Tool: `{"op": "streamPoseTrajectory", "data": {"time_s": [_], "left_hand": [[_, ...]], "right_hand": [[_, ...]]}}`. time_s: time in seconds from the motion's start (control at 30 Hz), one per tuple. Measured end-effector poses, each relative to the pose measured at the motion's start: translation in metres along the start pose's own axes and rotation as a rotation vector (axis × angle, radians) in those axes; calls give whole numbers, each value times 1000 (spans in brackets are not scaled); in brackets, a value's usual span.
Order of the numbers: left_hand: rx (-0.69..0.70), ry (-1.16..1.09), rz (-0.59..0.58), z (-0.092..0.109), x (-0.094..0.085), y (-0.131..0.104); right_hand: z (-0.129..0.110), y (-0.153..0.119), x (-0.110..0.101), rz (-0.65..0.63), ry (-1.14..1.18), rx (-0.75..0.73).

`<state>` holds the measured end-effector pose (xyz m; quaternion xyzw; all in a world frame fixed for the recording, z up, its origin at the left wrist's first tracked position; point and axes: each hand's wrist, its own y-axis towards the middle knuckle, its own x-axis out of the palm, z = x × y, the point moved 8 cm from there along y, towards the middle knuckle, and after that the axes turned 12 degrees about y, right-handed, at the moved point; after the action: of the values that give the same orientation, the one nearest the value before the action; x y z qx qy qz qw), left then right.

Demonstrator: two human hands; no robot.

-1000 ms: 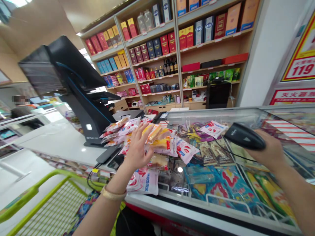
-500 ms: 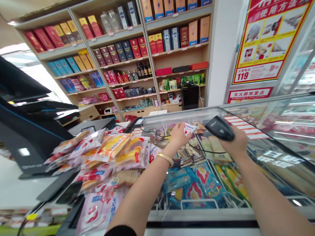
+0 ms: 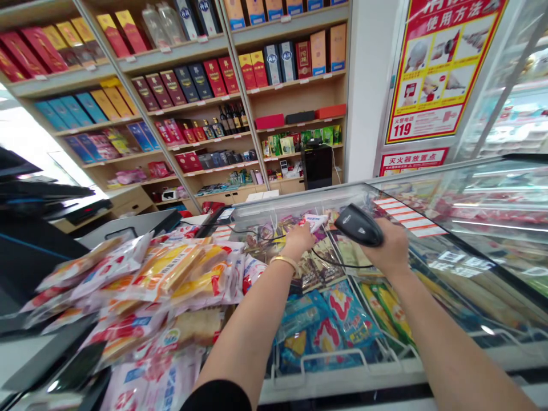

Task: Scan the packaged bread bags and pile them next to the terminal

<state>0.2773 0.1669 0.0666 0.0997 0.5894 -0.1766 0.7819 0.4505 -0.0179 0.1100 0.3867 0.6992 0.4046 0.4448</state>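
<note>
Left hand point(image 3: 299, 238) first, just right of mid-frame: fingers bunched together, closed on a small white-and-red packet point(image 3: 315, 221) whose end pokes out past the fingertips. Over to the right hand point(image 3: 391, 246), fingers wrapped round the handle of a black scanner point(image 3: 360, 225), its nose aimed toward the upper left and near that packet. A thin black cable point(image 3: 336, 262) loops beneath, crossing the glass-topped freezer point(image 3: 351, 383). Down through the glass, lower centre: blue bags point(image 3: 353, 319), with yellow-green bags point(image 3: 385, 311) just to their right. A gold bracelet point(image 3: 286, 261) circles the left wrist. Out at lower left, a big heap of bread packets point(image 3: 171, 274). Shelves point(image 3: 295, 100) of boxes and bottles fill the upper left; a red-and-yellow poster point(image 3: 445, 74) hangs upper right.
</note>
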Motion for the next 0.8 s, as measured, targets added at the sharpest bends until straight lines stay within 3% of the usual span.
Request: {"op": "streamPoseTrajectory", "data": {"time_s": [0.27, 0.43, 0.53, 0.6, 0.67, 0.8], "left_hand": [[-163, -706, 117, -42, -30, -11], [-246, -1166, 113, -66, -44, -53], [-213, -1360, 96, -77, -53, -90], [-140, -1454, 115, -83, -58, -116], [-84, -1474, 206, -93, -61, -138], [-146, -1378, 439, -116, -56, -166]], "right_hand": [[-1, -2, 6, -37, 27, 9], [-5, 0, 8, -54, 67, 9], [-12, 4, 6, -57, 114, -13], [-20, 6, 4, -57, 154, -37], [-29, 7, 3, -62, 182, -55], [-49, 7, 4, -101, 215, -142]]}}
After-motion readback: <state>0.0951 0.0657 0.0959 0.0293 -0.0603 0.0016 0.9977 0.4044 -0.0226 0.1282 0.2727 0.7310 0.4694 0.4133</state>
